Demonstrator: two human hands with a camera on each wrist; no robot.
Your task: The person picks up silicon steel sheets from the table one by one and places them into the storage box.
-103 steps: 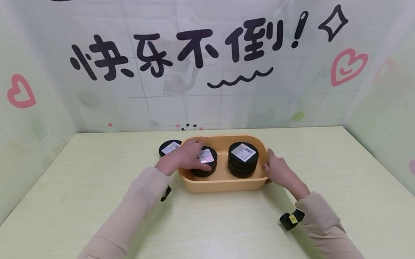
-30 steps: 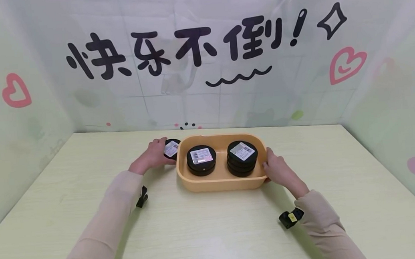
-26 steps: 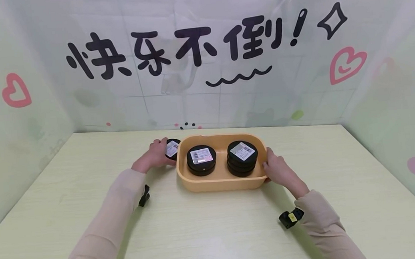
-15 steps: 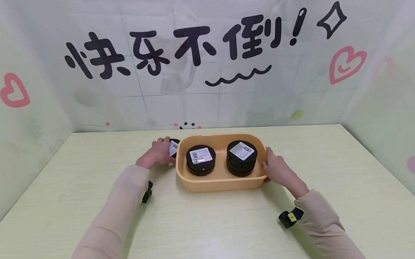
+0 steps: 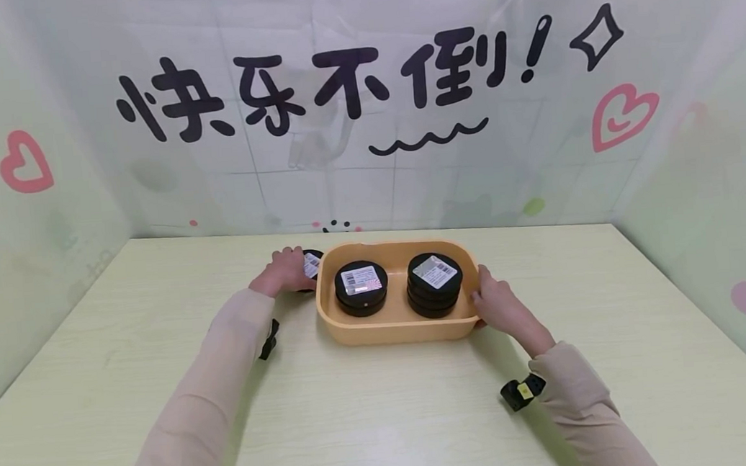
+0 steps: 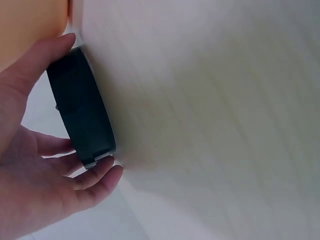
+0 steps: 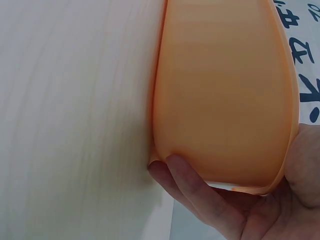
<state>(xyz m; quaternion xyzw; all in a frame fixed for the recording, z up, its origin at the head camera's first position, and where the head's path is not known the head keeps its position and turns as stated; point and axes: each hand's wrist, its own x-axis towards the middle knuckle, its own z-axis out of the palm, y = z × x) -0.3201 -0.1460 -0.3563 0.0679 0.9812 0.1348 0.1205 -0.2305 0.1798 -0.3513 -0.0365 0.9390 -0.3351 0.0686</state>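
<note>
A flat round black case (image 5: 312,265) with a white label stands on the table just left of the orange bin (image 5: 402,333). My left hand (image 5: 285,271) grips this case. In the left wrist view the thumb is at one edge of the black case (image 6: 80,105) and the fingers curl at the opposite edge. Inside the bin stand two stacks of similar cases, a lower left stack (image 5: 362,288) and a taller right stack (image 5: 434,286). My right hand (image 5: 503,303) holds the bin's right end, its fingers (image 7: 200,192) curled against the wall in the right wrist view.
The bin sits towards the back of a pale wood table (image 5: 385,412). A printed cloth backdrop (image 5: 279,189) rises behind the table and along both sides. A small black device (image 5: 523,392) is strapped at the right wrist.
My left hand has left the left stack inside the bin and moved left to the case outside. Over the last second it shifts slightly right with that case. The right hand stays put.
</note>
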